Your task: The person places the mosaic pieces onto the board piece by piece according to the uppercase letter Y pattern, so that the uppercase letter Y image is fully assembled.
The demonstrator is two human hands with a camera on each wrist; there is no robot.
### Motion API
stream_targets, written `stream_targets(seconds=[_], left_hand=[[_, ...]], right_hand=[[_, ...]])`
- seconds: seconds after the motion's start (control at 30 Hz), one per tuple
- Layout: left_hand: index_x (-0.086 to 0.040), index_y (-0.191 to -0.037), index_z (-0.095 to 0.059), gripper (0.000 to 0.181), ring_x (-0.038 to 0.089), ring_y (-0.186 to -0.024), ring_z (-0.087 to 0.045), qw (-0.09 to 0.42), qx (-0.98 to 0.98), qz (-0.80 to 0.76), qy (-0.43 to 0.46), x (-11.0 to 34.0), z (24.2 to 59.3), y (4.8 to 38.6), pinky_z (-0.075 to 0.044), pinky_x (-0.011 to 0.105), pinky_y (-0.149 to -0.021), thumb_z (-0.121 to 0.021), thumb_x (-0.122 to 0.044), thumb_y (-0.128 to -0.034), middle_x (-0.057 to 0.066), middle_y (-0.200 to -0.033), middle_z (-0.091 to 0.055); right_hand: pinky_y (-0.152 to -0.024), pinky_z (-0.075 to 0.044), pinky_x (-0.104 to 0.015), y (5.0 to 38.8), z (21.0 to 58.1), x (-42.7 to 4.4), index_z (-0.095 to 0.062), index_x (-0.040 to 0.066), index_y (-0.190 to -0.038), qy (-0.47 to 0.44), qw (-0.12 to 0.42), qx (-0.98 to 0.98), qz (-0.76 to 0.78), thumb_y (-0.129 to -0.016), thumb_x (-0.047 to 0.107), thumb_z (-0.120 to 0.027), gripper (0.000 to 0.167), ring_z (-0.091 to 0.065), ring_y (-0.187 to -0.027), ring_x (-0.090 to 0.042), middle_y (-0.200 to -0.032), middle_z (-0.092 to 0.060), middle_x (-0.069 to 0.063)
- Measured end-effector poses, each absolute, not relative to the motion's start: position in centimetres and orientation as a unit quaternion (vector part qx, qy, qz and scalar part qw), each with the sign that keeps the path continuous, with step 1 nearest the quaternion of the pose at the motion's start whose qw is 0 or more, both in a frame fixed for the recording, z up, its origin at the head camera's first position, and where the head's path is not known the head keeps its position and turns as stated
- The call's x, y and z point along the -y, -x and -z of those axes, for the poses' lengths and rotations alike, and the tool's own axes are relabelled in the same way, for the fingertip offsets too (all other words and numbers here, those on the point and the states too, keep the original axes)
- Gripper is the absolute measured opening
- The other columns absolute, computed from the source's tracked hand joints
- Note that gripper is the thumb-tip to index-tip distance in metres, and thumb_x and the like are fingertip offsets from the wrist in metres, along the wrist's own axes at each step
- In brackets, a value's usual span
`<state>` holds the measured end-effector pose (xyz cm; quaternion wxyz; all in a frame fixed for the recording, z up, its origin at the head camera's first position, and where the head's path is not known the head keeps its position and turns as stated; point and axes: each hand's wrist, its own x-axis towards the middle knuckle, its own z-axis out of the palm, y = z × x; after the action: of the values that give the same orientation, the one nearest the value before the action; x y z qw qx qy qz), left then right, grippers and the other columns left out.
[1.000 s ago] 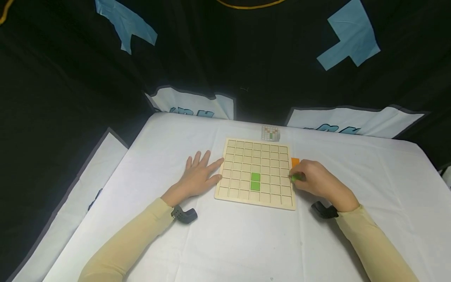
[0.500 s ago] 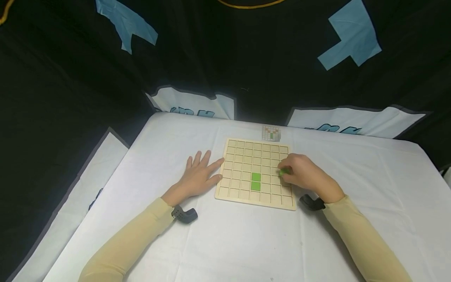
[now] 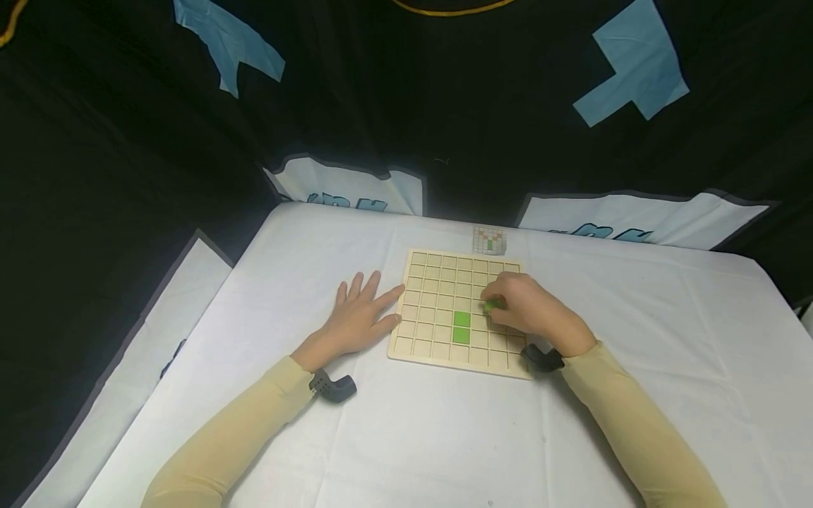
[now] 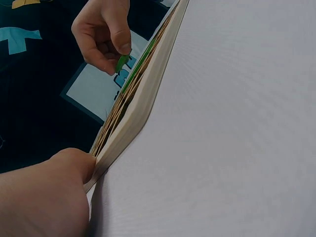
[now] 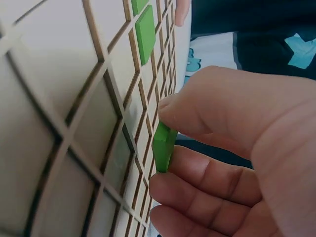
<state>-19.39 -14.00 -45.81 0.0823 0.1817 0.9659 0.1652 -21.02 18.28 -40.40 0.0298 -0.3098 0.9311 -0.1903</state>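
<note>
A pale wooden grid board lies on the white table. Two green square tiles sit in neighbouring cells, one below the other. Over the board's right half, my right hand pinches another green tile between thumb and fingers; the left wrist view shows this tile held above the board's surface. My left hand lies flat with spread fingers at the board's left side, its thumb and index fingertip touching the edge.
A small card with a printed grid pattern lies behind the board. The white tablecloth reaches to a dark curtain at the back, with blue tape patches on it.
My right hand has moved left from beside the board's right edge to over the board, carrying the green tile. The orange piece by that edge is now out of sight. My left hand stays put.
</note>
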Motion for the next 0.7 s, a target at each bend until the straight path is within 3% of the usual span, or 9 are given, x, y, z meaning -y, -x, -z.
stream_targets(seconds=[0.43, 0.7], left_hand=[[-0.029, -0.161, -0.032, 0.061, 0.051, -0.156, 0.002, 0.084, -0.965, -0.168, -0.184, 14.0, 45.9, 19.4, 0.001, 0.071, -0.123, -0.041, -0.050, -0.1045, 0.024, -0.171, -0.008], [-0.028, -0.161, -0.033, 0.061, 0.052, -0.156, 0.002, 0.081, -0.965, -0.169, -0.185, 14.1, 45.9, 19.4, 0.000, 0.072, -0.122, -0.042, -0.050, -0.1046, 0.024, -0.171, -0.009]], right_hand=[[-0.077, -0.051, -0.034, 22.1, 40.4, -15.4, -0.078, 0.002, -0.103, 0.345, 0.028, -0.917, 0.195, -0.082, -0.002, -0.070, 0.023, -0.057, -0.079, -0.018, -0.093, -0.074, -0.007], [-0.083, -0.055, -0.038, 22.6, 40.6, -14.3, -0.079, 0.003, -0.106, 0.335, 0.053, -0.919, 0.201, -0.083, -0.003, -0.070, 0.026, -0.062, -0.086, -0.020, -0.103, -0.077, -0.009]])
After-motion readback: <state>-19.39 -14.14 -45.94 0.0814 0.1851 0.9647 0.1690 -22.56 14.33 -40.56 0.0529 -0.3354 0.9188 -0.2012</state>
